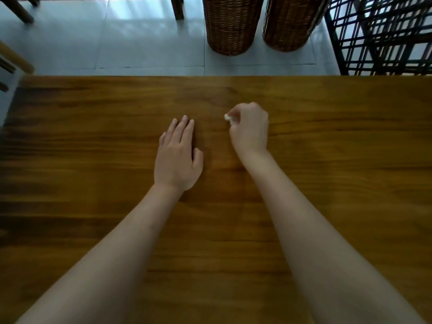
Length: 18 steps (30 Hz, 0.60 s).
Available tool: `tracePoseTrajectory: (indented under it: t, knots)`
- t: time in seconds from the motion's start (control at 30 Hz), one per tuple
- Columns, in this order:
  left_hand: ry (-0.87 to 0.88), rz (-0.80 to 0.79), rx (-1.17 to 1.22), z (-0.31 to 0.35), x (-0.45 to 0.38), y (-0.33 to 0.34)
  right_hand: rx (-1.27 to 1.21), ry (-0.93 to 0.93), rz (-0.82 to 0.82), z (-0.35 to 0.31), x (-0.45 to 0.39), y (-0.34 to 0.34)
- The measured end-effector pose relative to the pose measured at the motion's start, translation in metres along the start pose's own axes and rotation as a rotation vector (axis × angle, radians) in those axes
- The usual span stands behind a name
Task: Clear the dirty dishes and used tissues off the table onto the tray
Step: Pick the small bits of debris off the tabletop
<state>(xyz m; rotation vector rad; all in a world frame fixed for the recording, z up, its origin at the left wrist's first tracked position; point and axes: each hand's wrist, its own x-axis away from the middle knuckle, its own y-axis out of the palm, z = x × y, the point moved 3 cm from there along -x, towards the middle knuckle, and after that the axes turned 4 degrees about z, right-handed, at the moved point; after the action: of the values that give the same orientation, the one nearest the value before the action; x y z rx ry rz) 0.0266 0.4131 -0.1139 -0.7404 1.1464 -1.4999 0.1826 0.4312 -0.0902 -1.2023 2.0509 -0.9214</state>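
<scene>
On the left, the left hand [178, 157] lies flat on the brown wooden table [327, 160], with its fingers straight and holding nothing. Just beside it, to the right, the right hand [249, 128] has its fingers curled and pinches one small white scrunched-up tissue [227, 117], just above the table top. Only a little bit of the tissue peeks out.

I can count two hands and one tissue. I see no dirty dishes and no tray here, so the tray must be somewhere out of sight. It looks like the job is almost done. The tissue still has to go onto the tray.

Past the table, two tall brown woven baskets [230, 24] stand on the pale tiled floor [140, 43].
</scene>
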Motion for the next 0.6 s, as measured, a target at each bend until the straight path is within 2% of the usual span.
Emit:
tracePoseTrajectory:
  t: [0.1,0.17,0.37,0.43,0.53,0.6]
  knots:
    - [0.004,-0.01,0.007,0.0,0.001,0.0,0.0,-0.152,-0.091,-0.003,0.039,-0.001]
    - [0.002,-0.009,0.007,0.001,0.002,-0.001,0.023,-0.183,-0.111,0.005,0.049,-0.009]
    - [0.005,-0.007,0.021,0.001,0.0,-0.001,0.044,0.092,0.036,0.023,0.001,-0.022]
    - [0.007,-0.001,0.018,0.0,0.0,0.0,0.051,0.063,0.028,0.013,0.011,-0.016]
    - [0.013,0.001,0.008,-0.001,-0.001,0.001,0.055,-0.088,-0.069,0.0,0.046,-0.011]
    - [0.014,0.001,0.003,-0.001,-0.001,0.002,0.038,-0.093,-0.105,0.002,0.055,-0.014]
